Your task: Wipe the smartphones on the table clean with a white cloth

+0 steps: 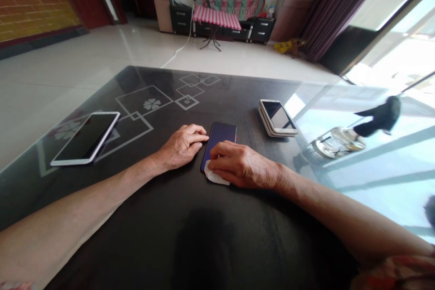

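A dark smartphone (pixel 222 132) lies face up on the black table (pixel 152 226), its screen bluish. My left hand (pixel 181 147) rests on the tabletop at its left, fingers bent and close together, with the fingertips against the phone's left edge. A folded white tissue (pixel 215 177) is pinched in my right hand (pixel 241 163), which presses it on the lower part of the screen. My right hand hides much of the phone's lower right side. Whether the white piece is paper or cloth is hard to tell.
At the left lies a white tablet (pixel 86 138). Some stacked white phones (pixel 278 115) sit to the right. A glass jar (pixel 340 141) with a black object (pixel 382 115) above it stands farther right. Beyond the table are a striped folding table (pixel 216 18) and cabinets (pixel 181 19).
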A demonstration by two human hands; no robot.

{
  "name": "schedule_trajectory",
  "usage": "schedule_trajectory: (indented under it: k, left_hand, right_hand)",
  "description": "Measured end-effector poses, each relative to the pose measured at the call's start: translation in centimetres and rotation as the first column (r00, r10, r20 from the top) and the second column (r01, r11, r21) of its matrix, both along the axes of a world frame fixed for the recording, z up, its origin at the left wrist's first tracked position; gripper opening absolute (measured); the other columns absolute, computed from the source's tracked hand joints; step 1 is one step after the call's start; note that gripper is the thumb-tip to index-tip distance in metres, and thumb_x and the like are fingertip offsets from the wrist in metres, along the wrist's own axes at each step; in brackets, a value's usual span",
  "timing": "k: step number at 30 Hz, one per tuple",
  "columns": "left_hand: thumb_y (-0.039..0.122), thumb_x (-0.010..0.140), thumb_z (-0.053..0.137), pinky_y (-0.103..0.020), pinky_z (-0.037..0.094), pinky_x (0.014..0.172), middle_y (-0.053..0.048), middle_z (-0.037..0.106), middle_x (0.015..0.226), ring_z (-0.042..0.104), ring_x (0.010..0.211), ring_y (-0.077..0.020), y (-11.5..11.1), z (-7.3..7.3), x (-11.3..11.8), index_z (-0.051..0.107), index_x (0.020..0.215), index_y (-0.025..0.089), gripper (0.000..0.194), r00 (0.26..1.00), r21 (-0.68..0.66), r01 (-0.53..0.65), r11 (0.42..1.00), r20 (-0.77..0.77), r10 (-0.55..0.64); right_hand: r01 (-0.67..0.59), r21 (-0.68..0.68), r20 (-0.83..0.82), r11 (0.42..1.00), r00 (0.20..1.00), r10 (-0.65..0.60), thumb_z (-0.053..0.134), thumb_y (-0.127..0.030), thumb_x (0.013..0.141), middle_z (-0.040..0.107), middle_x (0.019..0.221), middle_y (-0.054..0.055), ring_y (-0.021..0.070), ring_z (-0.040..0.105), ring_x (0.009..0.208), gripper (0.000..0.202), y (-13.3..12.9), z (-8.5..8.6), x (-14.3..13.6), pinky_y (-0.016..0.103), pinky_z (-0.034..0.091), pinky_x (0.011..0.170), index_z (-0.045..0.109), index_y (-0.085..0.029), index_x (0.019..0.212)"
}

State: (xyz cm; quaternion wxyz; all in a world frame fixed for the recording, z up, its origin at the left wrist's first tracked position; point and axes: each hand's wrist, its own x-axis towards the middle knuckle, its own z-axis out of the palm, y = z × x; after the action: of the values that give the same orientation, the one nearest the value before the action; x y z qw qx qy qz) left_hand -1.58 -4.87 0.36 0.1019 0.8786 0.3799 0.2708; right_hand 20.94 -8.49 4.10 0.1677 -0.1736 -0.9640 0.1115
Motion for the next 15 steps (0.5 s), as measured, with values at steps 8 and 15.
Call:
schedule_trajectory:
  k: [8,15]
  left_hand:
    - [0.015,0.086,0.041,-0.035,0.047,0.090,-0.004,0.064,0.112,0.058,0.098,-0.0181,0.0,-0.1,-0.2,0.072,0.101,0.022,0.035,1.000,0.023,-0.002,1.000,-0.009,0.002]
    - [0.014,0.085,0.042,-0.034,0.047,0.089,-0.004,0.065,0.111,0.058,0.097,-0.0180,-0.1,-0.1,-0.1,0.072,0.102,0.021,0.035,1.000,0.018,-0.016,1.000,-0.001,0.016]
  right_hand:
    - [-0.034,-0.013,-0.001,0.999,0.999,0.034,0.049,-0.018,0.092,0.057,0.100,0.008,0.0146,0.053,0.089,0.017,0.4,0.1,-1.0,0.027,0.044,0.084,0.066,-0.017,0.094]
    - [-0.010,-0.269,0.086,0.963,0.996,0.034,0.060,-0.009,0.082,0.058,0.089,0.004,0.0111,0.056,0.077,0.012,1.4,2.4,1.8,0.023,0.044,0.075,0.068,-0.016,0.088]
